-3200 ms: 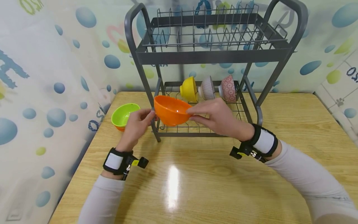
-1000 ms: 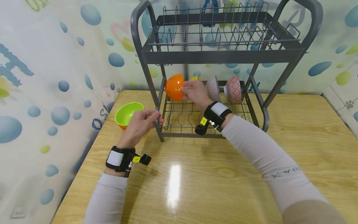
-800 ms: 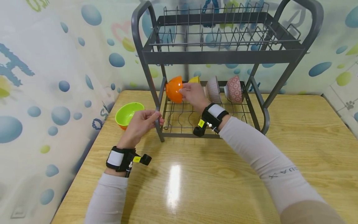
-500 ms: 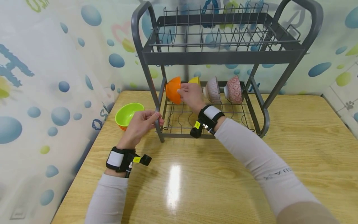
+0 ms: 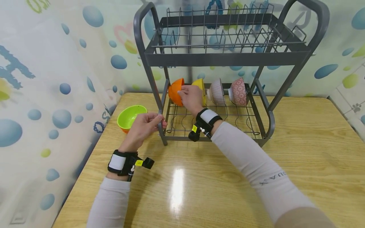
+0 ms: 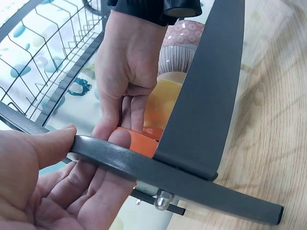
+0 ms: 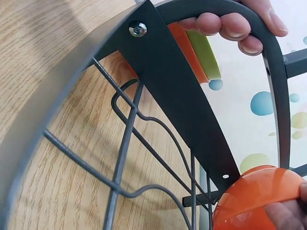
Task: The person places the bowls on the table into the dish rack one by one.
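Currently the right hand [image 5: 191, 98] pinches the rim of an orange bowl [image 5: 175, 91] tipped sideways, far left on the lower tier [image 5: 181, 138] of the dish rack [image 5: 225, 59], beside a yellow bowl [image 5: 199, 82], while the left hand [image 5: 142, 128] grips the rack's near left leg [image 5: 163, 138].

Orange bowl [image 5: 174, 92] was a plain glossy one, tipped up on its side, mouth facing right, rim pinched between thumb and fingers in the right grip [image 5: 191, 98]. It was down on the lower level of the rack [image 5: 225, 59], at the left end, farther back than the left grip [image 5: 145, 126] and to its right. Rack was dark grey metal, two wire levels, upright, front left post in the left grip, top level above both grips.
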Demonstrator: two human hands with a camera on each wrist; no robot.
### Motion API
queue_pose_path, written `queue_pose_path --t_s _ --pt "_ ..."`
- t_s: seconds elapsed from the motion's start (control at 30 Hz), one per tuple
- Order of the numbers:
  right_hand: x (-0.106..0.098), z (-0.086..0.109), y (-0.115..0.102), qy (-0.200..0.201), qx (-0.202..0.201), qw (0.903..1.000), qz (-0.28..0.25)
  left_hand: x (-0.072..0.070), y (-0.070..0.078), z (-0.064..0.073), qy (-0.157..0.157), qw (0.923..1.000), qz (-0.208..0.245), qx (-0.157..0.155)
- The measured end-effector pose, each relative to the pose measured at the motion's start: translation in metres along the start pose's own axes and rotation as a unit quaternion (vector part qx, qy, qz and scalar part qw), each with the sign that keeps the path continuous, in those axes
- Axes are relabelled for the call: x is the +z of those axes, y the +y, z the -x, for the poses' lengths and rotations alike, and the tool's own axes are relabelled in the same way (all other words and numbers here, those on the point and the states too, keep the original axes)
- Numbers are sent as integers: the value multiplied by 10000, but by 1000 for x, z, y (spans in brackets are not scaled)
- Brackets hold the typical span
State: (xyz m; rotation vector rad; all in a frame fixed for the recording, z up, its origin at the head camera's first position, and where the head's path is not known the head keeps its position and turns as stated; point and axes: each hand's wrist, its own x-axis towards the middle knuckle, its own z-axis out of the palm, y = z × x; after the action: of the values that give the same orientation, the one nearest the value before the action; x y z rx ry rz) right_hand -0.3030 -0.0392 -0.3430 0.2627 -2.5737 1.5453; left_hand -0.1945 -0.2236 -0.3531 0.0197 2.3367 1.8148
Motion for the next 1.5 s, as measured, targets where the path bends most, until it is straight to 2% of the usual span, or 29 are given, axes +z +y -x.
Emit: queue_pose_path --t_s 0.13,0.63,0.93,1.37,1.5 --pt "3 -1 -1 48 -214 9995 237 0 1 1 -10 10000 14 19" --pt "7 -1 -2 147 -276 9975 628 0 1 0 -38 10000 -5 -20" --pt "7 -3 -3 73 -90 9982 596 1 0 -1 -56 10000 47 -11" --pt "4 -1 -6 -139 -245 9977 614 1 1 2 -38 10000 53 8" --pt "-2 0 -7 -253 -447 9961 718 0 0 2 -24 10000 46 -17"
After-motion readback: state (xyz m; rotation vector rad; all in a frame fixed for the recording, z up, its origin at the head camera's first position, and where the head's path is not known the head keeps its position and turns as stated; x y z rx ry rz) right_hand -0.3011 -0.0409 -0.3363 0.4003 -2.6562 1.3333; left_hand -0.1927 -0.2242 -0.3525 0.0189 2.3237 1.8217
